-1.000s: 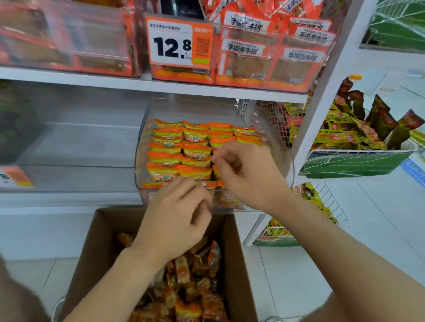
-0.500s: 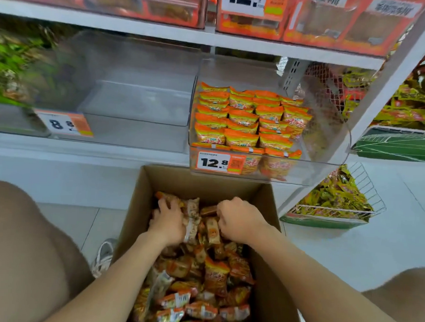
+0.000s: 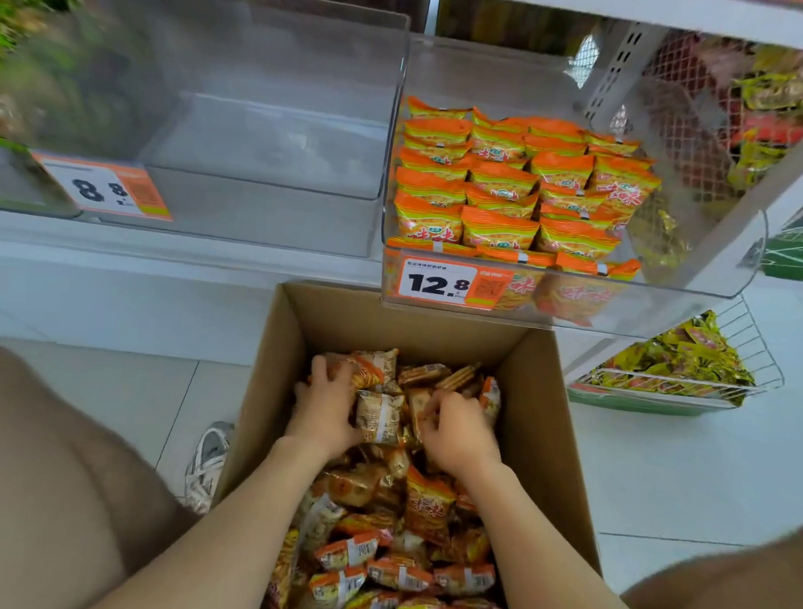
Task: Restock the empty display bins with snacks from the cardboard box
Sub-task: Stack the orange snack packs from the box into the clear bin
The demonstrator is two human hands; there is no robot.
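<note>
An open cardboard box (image 3: 538, 402) stands on the floor below the shelf, filled with loose orange snack packets (image 3: 428, 503). Both hands are down in its far end. My left hand (image 3: 326, 407) curls around several packets (image 3: 378, 416) and presses against them. My right hand (image 3: 460, 433) is bent over the pile with its fingertips hidden among the packets. Above the box, a clear display bin (image 3: 695, 280) with a 12.8 price tag holds neat rows of orange packets (image 3: 501, 189). Left of it stands an empty clear bin (image 3: 266, 206).
A bin at the far left carries an 8.8 price tag (image 3: 103, 190). A wire basket (image 3: 681, 385) of yellow snacks sits low on the right. A white shoe (image 3: 208, 461) lies left of the box. My knees frame the bottom corners over white floor tiles.
One second ago both hands were up at the 12.8 bin placing packets. They dropped into the box, and since half a second ago they have closed in on packets at its far end.
</note>
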